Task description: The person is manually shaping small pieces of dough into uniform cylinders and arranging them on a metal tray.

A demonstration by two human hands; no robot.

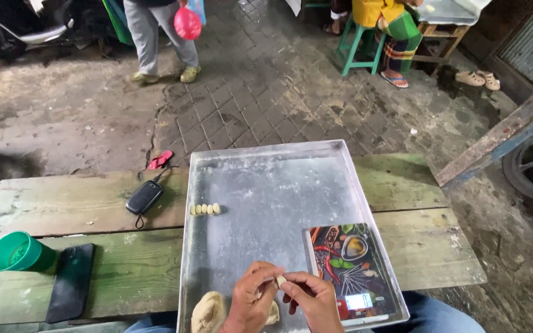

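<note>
My left hand (249, 298) and my right hand (314, 300) meet over the near end of a floured metal tray (266, 185). Together they pinch a small pale piece of dough (280, 281) between the fingertips. A larger lump of dough (208, 310) lies on the tray just left of my left hand, and more dough shows under that hand. A short row of several small dough balls (205, 209) sits at the tray's left edge. A kitchen scale (350, 271) with a picture of spices rests in the tray's near right corner, beside my right hand.
The tray lies on a weathered wooden table (81, 203). On its left are a green cup (18, 252), a dark phone (71, 281) and a small black device with a cord (144, 197). Beyond, a person stands holding a pink bag (187, 23); another sits on a green stool (358, 43).
</note>
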